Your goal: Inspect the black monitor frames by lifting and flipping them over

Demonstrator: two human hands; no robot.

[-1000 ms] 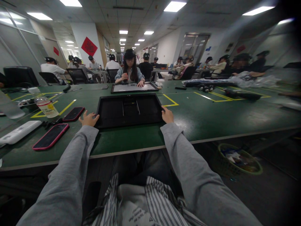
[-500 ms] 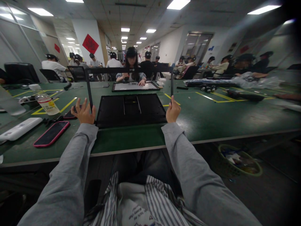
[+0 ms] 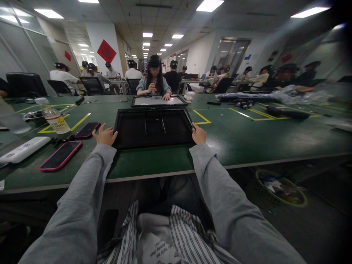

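Observation:
A thin black rectangular frame (image 3: 189, 126) lies flat over the black panel (image 3: 129, 126) in front of me. It looks like a screen bezel over a back cover; whether it is fully seated I cannot tell. Two thin metal strips run across the panel's middle. My left hand (image 3: 105, 135) pinches the frame's left side near its front corner, the other fingers spread outward. On the opposite side, my right hand (image 3: 199, 134) grips the frame's edge with the fingers curled.
To the left are two phones (image 3: 61, 156) (image 3: 88, 130), a white device (image 3: 23, 149) and a bottle (image 3: 57, 121). Opposite, a co-worker handles another panel (image 3: 158, 101). Wrapped plastic (image 3: 297, 93) and a black tool (image 3: 287, 112) lie right. A waste basket (image 3: 280, 189) stands below.
The black frame, held upright by its sides before, has tipped down flat onto the panel. Both my hands have lowered with it, staying at its left and right sides.

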